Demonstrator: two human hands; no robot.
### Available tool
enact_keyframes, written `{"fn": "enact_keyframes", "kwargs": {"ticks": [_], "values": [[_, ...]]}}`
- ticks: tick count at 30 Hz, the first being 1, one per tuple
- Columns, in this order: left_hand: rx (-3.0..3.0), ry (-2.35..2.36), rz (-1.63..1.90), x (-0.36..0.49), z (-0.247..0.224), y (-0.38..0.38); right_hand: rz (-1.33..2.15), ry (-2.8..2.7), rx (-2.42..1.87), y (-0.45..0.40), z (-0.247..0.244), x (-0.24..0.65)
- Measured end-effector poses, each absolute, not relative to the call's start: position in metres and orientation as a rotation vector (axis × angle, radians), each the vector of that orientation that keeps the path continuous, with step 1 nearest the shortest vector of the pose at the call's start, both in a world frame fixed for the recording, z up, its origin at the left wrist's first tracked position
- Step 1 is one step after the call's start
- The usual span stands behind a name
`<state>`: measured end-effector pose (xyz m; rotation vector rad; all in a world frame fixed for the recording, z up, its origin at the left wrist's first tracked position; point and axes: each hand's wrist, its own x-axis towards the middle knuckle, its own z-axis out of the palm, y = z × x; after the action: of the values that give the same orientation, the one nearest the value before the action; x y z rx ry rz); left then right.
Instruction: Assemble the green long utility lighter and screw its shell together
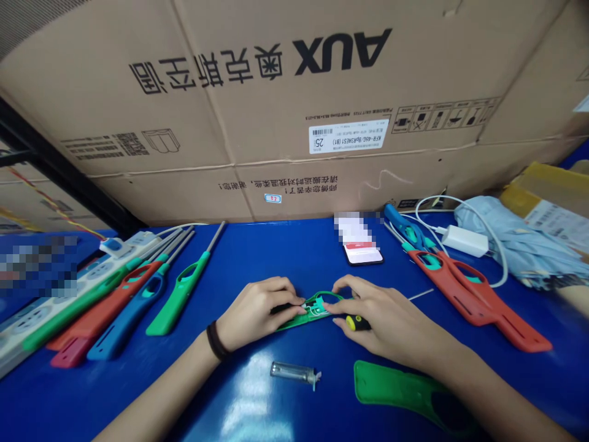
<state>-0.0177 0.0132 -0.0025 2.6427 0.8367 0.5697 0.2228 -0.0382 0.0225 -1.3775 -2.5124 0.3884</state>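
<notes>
We are watching both bare hands working over a blue table [276, 252], with a green shell [299, 320] sitting between them near the middle. The left hand [264, 307], wearing a black band [216, 341], is curling nearly closed, pinching the shell's left end between thumb and fingers. The right hand [380, 310] is bending half closed, a fingertip touching the teal part [319, 303] inside the shell, while its other fingers are keeping hold of a yellow-and-black handle [358, 323]. A thin rod [421, 294] is showing beyond that hand; we are not managing to tell whether it is joining the handle. Nearer us, a clear tank [294, 372] is lying on its side, and a second green shell [391, 383] is resting partly under the right forearm. Off left, four lighters [110, 304] are lying near a power strip [34, 316]; off right, we are noting two red lighters [451, 285] and a blue one [405, 227]. A phone [363, 248] is lying before a large carton [257, 123].
</notes>
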Motion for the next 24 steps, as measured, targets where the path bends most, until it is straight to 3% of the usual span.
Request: {"fn": "enact_keyframes", "kwargs": {"ticks": [12, 24], "values": [[2.632, 0.838, 0.57, -0.018, -0.004, 0.013, 0.305, -2.631, -1.43, -0.041, 0.022, 0.215], [2.798, 0.808, 0.513, 0.0, 0.004, -0.006, 0.595, -2.448, -1.398, -0.038, 0.019, 0.223]]}}
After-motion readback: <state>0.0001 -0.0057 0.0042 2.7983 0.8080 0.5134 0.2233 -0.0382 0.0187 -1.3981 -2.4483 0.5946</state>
